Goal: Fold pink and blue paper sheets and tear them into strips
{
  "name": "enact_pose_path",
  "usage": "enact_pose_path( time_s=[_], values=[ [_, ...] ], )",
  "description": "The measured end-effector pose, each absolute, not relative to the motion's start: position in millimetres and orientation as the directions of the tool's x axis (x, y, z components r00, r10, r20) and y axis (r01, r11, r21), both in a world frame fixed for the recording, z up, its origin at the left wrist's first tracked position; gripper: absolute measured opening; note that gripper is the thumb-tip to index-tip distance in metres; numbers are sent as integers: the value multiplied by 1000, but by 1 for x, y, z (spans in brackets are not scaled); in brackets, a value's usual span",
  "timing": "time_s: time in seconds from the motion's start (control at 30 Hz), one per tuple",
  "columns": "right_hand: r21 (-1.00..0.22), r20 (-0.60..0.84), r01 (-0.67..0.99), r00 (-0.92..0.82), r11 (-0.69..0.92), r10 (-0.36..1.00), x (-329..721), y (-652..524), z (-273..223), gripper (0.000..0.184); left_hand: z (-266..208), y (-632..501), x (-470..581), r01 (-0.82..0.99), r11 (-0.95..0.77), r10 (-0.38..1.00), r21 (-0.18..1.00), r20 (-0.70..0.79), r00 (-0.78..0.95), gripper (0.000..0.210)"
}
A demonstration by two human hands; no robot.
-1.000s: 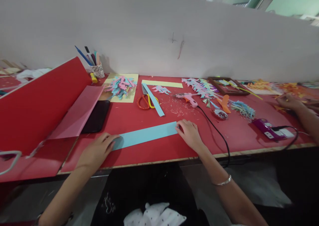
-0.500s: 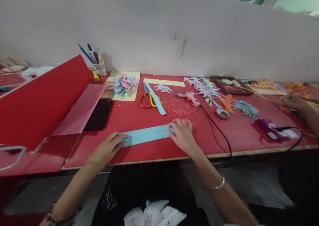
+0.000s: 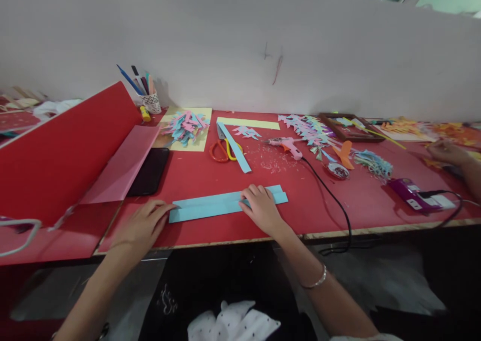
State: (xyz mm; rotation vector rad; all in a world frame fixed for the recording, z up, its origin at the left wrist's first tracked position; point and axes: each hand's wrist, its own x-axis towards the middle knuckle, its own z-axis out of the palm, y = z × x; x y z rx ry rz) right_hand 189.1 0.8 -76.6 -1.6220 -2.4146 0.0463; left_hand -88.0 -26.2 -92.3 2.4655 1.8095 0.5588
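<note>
Wall of plain pale grey [image 3: 206, 45] stands behind a long red-topped table [image 3: 188, 173]. A large red board [image 3: 75, 150] slants up at the table's left, a smooth pink paper sheet [image 3: 124, 168] just beside it. Near the table's front edge lies a long light blue paper strip [image 3: 203, 205], lined lengthwise. The left hand [image 3: 145, 223] touches its left end, thumb and forefinger close together; the right hand [image 3: 261, 208] bends its fingers over the strip, short of the right end. Whether either pinches the paper or only presses it, I cannot tell. A flat black phone [image 3: 152, 173] lies partly under the pink sheet. Beyond the strip rest red-and-yellow-handled scissors [image 3: 225, 153] and a pink plastic glue gun [image 3: 288, 144].
</note>
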Motion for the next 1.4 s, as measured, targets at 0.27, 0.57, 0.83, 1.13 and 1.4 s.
enact_pose_path(
  time_s=[0.27, 0.57, 0.83, 1.13, 1.4],
  values=[
    [-316, 217, 816, -434, 484, 874, 194, -6, -70, 18, -78, -21, -54, 891, -401, 911, 214, 192, 365, 37],
    [-108, 454, 812, -473, 574, 755, 200, -18, -72, 20, -69, -26, -52, 801, -597, 792, 41, 191, 580, 27],
    [-156, 178, 746, -623, 647, 762, 201, -7, -66, 13, -81, -26, -61, 841, -522, 848, 142, 188, 495, 37],
    [-10, 260, 687, -700, 727, 665, 192, -9, -70, 17, -96, -33, -74, 848, -528, 825, 53, 268, 497, 42],
    [18, 221, 709, -691, 705, 688, 154, -20, -68, 18, -78, -24, -38, 795, -606, 766, 24, 285, 575, 33]
  ],
)
